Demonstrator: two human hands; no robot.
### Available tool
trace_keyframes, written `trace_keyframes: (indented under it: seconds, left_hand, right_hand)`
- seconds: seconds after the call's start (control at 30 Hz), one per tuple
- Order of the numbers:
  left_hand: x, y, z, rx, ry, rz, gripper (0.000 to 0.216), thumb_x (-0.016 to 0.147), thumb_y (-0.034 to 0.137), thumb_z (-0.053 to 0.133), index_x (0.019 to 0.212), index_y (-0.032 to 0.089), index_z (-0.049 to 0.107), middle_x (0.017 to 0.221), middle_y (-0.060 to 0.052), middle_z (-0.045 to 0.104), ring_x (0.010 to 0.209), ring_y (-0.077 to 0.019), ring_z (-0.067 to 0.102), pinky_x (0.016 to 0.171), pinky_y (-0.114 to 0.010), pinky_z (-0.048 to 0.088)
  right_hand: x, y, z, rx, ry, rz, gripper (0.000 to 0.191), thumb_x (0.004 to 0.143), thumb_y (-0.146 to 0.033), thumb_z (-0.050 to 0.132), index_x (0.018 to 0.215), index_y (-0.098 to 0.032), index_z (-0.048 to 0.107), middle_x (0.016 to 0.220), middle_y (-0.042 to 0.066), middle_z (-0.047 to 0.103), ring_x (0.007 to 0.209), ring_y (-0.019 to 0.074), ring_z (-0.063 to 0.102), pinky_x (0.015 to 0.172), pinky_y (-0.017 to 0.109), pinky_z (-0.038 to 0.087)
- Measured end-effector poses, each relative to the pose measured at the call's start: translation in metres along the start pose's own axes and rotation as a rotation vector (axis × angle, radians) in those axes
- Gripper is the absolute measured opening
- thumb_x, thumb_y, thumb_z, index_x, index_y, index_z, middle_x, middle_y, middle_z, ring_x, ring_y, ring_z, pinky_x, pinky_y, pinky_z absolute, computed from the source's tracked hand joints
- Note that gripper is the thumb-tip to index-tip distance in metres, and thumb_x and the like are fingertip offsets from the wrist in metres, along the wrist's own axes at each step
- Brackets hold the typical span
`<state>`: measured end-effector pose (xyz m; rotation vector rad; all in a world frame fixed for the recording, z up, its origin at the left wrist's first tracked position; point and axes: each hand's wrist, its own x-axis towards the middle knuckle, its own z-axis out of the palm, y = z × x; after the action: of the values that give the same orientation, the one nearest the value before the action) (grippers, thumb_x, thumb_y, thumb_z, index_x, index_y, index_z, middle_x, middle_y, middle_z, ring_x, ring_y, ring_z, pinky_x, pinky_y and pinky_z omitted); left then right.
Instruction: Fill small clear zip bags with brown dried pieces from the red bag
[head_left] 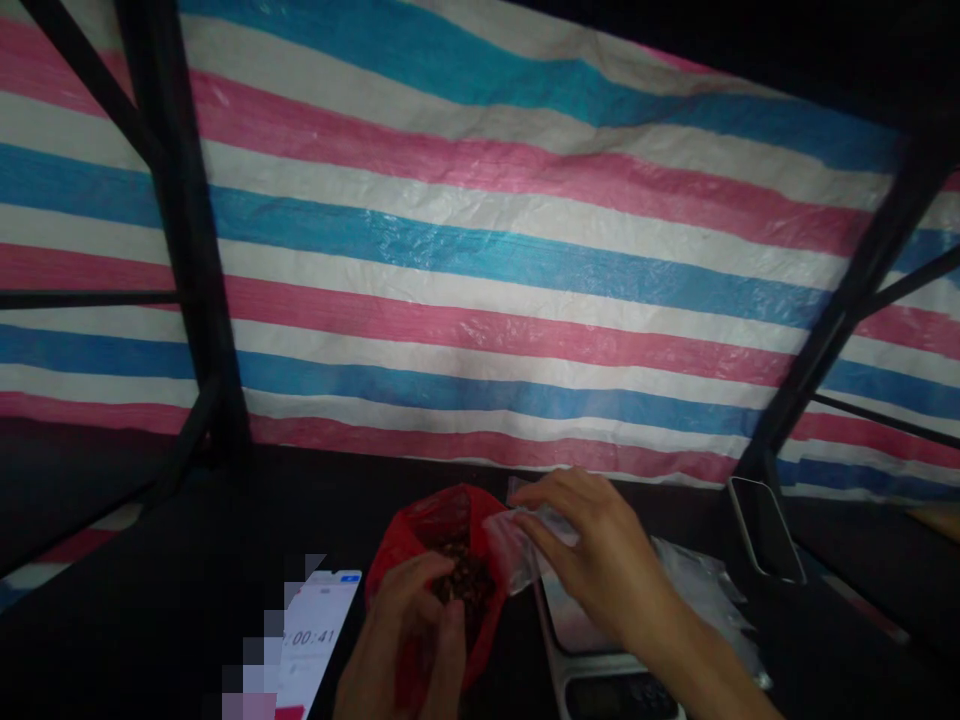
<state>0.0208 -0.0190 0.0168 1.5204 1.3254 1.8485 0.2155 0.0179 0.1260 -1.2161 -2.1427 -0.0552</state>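
Fingers (551, 525) pinched on clear bag (517, 548)

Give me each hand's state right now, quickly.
Left hand: closed, pinching dark brown bits inside the red plastic bag.
Right hand: closed, holding a small clear plastic pouch beside the red bag.
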Motion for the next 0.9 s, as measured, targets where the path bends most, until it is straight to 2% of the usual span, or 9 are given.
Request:
trace_keyframes:
  seconds: [0.07, 0.13, 0.23, 0.37, 0.5, 0.6, 0.7, 0.8, 0.9]
  left_hand:
    - [0.008, -0.004, 0.004, -0.012, -0.087, -0.250, 0.047, 0.089, 0.059, 0.068, 0.124, 0.028, 0.071, 0.089, -0.004, 0.077, 0.074, -0.0256, 0.075, 0.061, -0.036, 0.060]
    - [0.016, -0.012, 0.007, 0.026, -0.087, -0.352, 0.056, 0.086, 0.063, 0.067, 0.126, 0.025, 0.070, 0.085, -0.005, 0.075, 0.073, -0.0280, 0.073, 0.065, -0.042, 0.061]
    - [0.022, -0.023, 0.007, 0.036, -0.078, -0.346, 0.048, 0.087, 0.055, 0.059, 0.120, 0.023, 0.072, 0.099, -0.011, 0.077, 0.084, -0.0313, 0.075, 0.079, -0.050, 0.061]
    - [0.024, -0.026, -0.002, 0.047, -0.051, -0.343, 0.039, 0.088, 0.048, 0.054, 0.114, 0.025, 0.071, 0.117, -0.012, 0.075, 0.101, -0.0333, 0.074, 0.092, -0.055, 0.057]
    - [0.025, -0.020, -0.009, 0.085, -0.039, -0.342, 0.038, 0.087, 0.047, 0.053, 0.115, 0.027, 0.069, 0.114, -0.009, 0.075, 0.101, -0.0324, 0.073, 0.090, -0.054, 0.057]
    - [0.025, -0.017, -0.009, 0.159, -0.023, -0.308, 0.036, 0.085, 0.044, 0.051, 0.111, 0.027, 0.069, 0.111, -0.007, 0.076, 0.103, -0.0324, 0.072, 0.094, -0.055, 0.055]
    - [0.024, -0.021, -0.012, 0.262, -0.011, -0.197, 0.030, 0.088, 0.038, 0.049, 0.107, 0.027, 0.069, 0.114, -0.007, 0.075, 0.111, -0.0321, 0.069, 0.100, -0.056, 0.051]
    - [0.023, -0.029, -0.015, 0.384, -0.002, -0.007, 0.024, 0.091, 0.031, 0.052, 0.108, 0.028, 0.068, 0.114, -0.005, 0.074, 0.113, -0.0312, 0.066, 0.101, -0.056, 0.050]
    - [0.023, -0.033, -0.015, 0.550, 0.092, 0.175, 0.022, 0.092, 0.027, 0.054, 0.111, 0.026, 0.066, 0.115, -0.008, 0.069, 0.109, -0.0325, 0.062, 0.095, -0.056, 0.050]
  right_hand:
    - [0.013, -0.012, 0.028, 0.027, -0.134, -0.037, 0.022, 0.099, -0.016, 0.068, 0.111, -0.031, 0.078, 0.108, -0.001, 0.081, 0.106, 0.0225, 0.073, 0.097, 0.037, 0.052]
    - [0.015, -0.012, 0.048, 0.054, -0.189, -0.029, 0.027, 0.099, -0.009, 0.064, 0.109, -0.029, 0.079, 0.110, 0.000, 0.080, 0.107, 0.0216, 0.073, 0.097, 0.036, 0.053]
    - [0.002, -0.004, 0.062, 0.032, -0.147, 0.039, 0.025, 0.099, -0.013, 0.064, 0.114, -0.027, 0.078, 0.117, 0.006, 0.077, 0.114, 0.0258, 0.071, 0.101, 0.040, 0.054]
    - [-0.023, -0.003, 0.062, -0.100, -0.032, 0.241, 0.033, 0.093, -0.036, 0.074, 0.124, -0.026, 0.074, 0.125, 0.014, 0.074, 0.116, 0.0389, 0.070, 0.099, 0.055, 0.057]
    - [-0.027, -0.007, 0.062, 0.137, -0.152, 0.298, 0.035, 0.095, -0.019, 0.061, 0.128, -0.029, 0.070, 0.099, 0.004, 0.083, 0.086, 0.0268, 0.080, 0.075, 0.033, 0.061]
    - [-0.020, -0.005, 0.056, 0.190, -0.125, 0.371, 0.041, 0.096, -0.014, 0.054, 0.133, -0.026, 0.067, 0.083, 0.001, 0.080, 0.069, 0.0223, 0.077, 0.061, 0.027, 0.053]
    - [-0.014, -0.001, 0.045, 0.166, -0.075, 0.375, 0.041, 0.099, -0.018, 0.052, 0.137, -0.023, 0.065, 0.087, 0.004, 0.081, 0.072, 0.0221, 0.078, 0.065, 0.028, 0.052]
    - [-0.012, -0.002, 0.037, 0.179, -0.031, 0.312, 0.039, 0.102, -0.025, 0.052, 0.139, -0.027, 0.064, 0.098, 0.005, 0.082, 0.082, 0.0221, 0.079, 0.071, 0.029, 0.053]
    - [-0.011, -0.010, 0.035, 0.198, 0.032, 0.265, 0.034, 0.102, -0.029, 0.052, 0.132, -0.027, 0.068, 0.102, 0.004, 0.081, 0.085, 0.0214, 0.077, 0.075, 0.030, 0.054]
